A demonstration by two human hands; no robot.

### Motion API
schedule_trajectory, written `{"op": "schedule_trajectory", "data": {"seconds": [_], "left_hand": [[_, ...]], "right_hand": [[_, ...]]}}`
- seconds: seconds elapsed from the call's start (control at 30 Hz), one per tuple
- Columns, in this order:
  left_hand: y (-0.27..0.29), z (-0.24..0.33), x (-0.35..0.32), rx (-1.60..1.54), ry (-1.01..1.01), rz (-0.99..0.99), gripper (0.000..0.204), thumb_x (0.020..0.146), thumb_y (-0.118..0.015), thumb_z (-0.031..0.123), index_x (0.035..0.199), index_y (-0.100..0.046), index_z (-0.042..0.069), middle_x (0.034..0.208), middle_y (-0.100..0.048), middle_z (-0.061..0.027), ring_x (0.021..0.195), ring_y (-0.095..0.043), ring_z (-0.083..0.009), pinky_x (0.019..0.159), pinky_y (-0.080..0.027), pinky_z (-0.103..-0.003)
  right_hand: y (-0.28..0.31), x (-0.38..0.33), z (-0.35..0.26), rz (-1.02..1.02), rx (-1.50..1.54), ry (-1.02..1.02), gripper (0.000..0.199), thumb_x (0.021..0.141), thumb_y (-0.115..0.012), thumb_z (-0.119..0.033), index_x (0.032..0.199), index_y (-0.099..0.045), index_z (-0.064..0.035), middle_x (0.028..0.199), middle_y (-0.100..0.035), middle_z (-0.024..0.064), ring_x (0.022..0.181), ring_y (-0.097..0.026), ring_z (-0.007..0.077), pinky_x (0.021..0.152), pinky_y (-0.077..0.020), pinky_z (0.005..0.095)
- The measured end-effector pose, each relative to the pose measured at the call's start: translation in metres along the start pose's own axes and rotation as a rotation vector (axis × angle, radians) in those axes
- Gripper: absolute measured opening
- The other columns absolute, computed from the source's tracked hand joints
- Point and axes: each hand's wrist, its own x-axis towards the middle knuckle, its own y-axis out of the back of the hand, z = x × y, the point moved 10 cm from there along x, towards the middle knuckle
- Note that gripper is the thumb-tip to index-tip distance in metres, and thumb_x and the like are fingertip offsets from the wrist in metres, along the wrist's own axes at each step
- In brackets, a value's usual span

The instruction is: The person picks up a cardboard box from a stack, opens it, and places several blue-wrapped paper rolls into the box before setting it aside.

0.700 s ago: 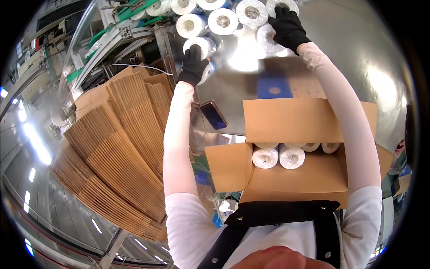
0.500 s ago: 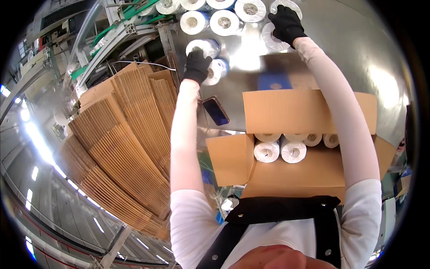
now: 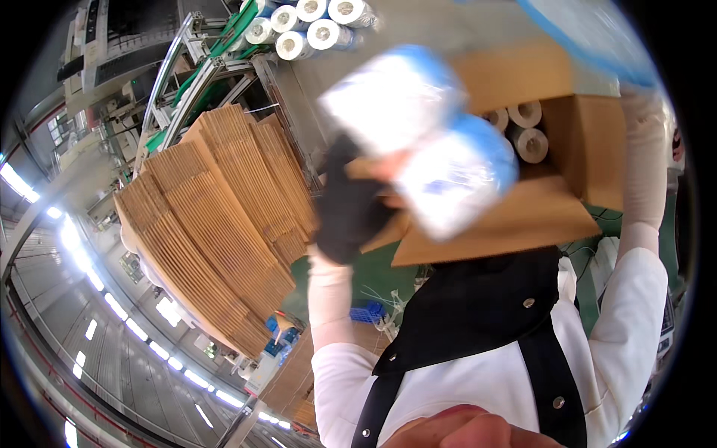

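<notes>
Two white rolls in clear and blue film, a wrapped roll (image 3: 396,97) and a second wrapped roll (image 3: 455,175), are lifted off the table and blurred by motion. My left hand (image 3: 351,201), in a black glove with bare fingertips, is closed on them. At the upper right, another film-wrapped roll (image 3: 590,33) is raised at the end of my right forearm (image 3: 644,157); it hides my right hand. Below and between stands an open cardboard box (image 3: 597,149), flaps spread, with several white rolls (image 3: 532,145) inside. The held rolls cover part of the box.
Several more wrapped rolls (image 3: 325,33) stand grouped on the metal table (image 3: 314,82) at the far left. A large stack of flattened cardboard boxes (image 3: 216,216) fills the left side. Behind it is a metal conveyor frame with green guides (image 3: 202,71).
Both hands have picked up rolls from the table and drawn them back toward me, above the box. My view has shifted, and the box now appears farther right and higher.
</notes>
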Motion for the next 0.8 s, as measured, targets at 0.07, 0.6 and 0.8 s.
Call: {"op": "schedule_trajectory", "data": {"seconds": [0.07,0.6,0.8], "left_hand": [[-0.065,0.086,0.006,-0.179,-0.154,-0.103,0.035,0.075,-0.064,0.018,0.104,-0.058,0.0,0.109,-0.053,-0.0281,0.108,-0.049,-0.0395,0.094,-0.039,-0.045],[-0.26,0.064,0.053,-0.148,-0.013,-0.499,0.044,0.08,-0.057,0.033,0.119,-0.055,0.011,0.123,-0.052,-0.0154,0.116,-0.047,-0.0332,0.103,-0.03,-0.044],[-0.069,-0.089,0.028,-0.801,0.219,0.401,0.023,0.085,-0.06,0.015,0.104,-0.061,0.003,0.096,-0.062,-0.0053,0.088,-0.057,-0.0145,0.078,-0.046,-0.029]], "right_hand": [[-0.01,-0.067,-0.021,-0.004,0.013,0.023,0.042,0.07,-0.072,-0.028,0.102,-0.058,-0.0058,0.106,-0.051,0.0116,0.098,-0.048,0.0208,0.079,-0.0422,0.034],[-0.054,-0.112,0.197,-0.112,-0.921,-0.28,0.035,0.072,-0.061,-0.019,0.103,-0.06,-0.0014,0.11,-0.057,0.0209,0.1,-0.055,0.0342,0.083,-0.0456,0.0403],[-0.149,0.003,0.053,-0.679,-0.411,-0.168,0.025,0.072,-0.067,-0.027,0.09,-0.065,-0.0098,0.076,-0.064,0.0117,0.073,-0.063,0.029,0.066,-0.0496,0.0363]]}}
